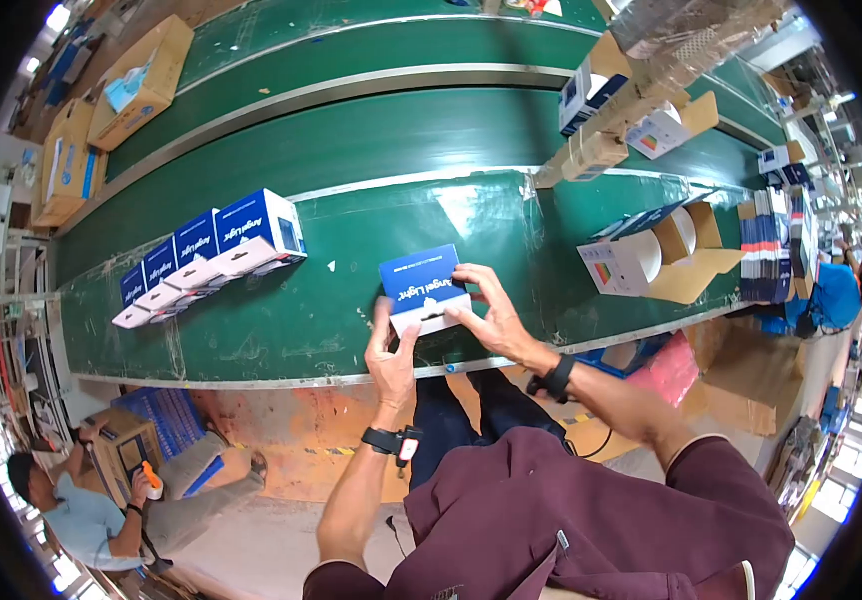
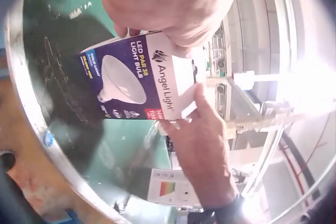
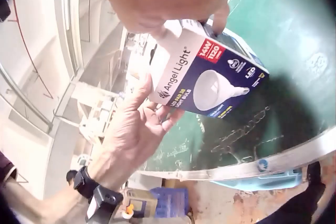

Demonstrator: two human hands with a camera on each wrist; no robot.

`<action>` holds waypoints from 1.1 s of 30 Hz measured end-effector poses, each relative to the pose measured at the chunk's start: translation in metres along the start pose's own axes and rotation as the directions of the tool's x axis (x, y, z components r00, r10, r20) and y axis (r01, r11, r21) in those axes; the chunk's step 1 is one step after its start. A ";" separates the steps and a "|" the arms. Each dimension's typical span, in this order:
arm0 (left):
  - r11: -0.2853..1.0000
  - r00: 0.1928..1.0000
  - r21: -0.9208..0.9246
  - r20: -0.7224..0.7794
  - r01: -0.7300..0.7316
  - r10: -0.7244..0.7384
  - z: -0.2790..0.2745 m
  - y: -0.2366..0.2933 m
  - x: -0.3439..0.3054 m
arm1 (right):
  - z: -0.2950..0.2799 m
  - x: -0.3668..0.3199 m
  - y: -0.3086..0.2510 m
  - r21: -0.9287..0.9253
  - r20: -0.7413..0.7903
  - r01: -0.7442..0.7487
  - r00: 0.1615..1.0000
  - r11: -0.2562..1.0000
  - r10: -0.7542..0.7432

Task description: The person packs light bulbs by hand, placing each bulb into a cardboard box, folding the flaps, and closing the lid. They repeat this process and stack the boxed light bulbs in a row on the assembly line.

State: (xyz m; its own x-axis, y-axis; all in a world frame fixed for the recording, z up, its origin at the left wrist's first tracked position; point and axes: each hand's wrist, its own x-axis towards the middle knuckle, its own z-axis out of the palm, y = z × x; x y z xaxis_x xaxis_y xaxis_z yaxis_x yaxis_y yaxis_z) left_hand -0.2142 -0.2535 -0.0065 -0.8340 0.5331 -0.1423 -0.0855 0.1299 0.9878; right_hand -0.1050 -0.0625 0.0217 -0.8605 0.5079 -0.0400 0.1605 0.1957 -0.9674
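A blue and white light bulb box [image 1: 418, 276] printed "Angel Light" is between my two hands, over the green table near its front edge. My left hand [image 1: 391, 368] grips one end, thumb at the white panel and fingers along the side. The other end is held by my right hand [image 1: 494, 318], its thumb on the white panel and fingers over the blue face. A bulb picture shows on the box front [image 2: 123, 79] in the left wrist view. The white panel with its dark hang hole [image 3: 153, 55] runs along one edge in the right wrist view.
A row of several similar bulb boxes [image 1: 213, 250] stands to the left. On the right are an open carton with white bulbs [image 1: 619, 263] and a stack of flat boxes [image 1: 766, 250]. A cardboard-wrapped beam [image 1: 591, 155] juts in above. Another person [image 1: 91, 515] sits lower left.
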 end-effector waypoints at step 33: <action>0.719 0.968 0.695 -0.188 0.013 0.164 0.037 0.033 0.092 | 0.046 0.043 -0.011 -0.269 -0.209 -0.320 0.940 0.909 0.269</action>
State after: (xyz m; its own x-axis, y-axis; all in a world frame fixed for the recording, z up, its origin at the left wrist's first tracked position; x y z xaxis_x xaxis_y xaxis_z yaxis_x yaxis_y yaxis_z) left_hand -0.2734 -0.1690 0.0110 -0.9242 0.3802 0.0364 0.3066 0.6815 0.6645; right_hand -0.1658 -0.0817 0.0191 -0.6646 0.7057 -0.2455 0.5510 0.2409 -0.7990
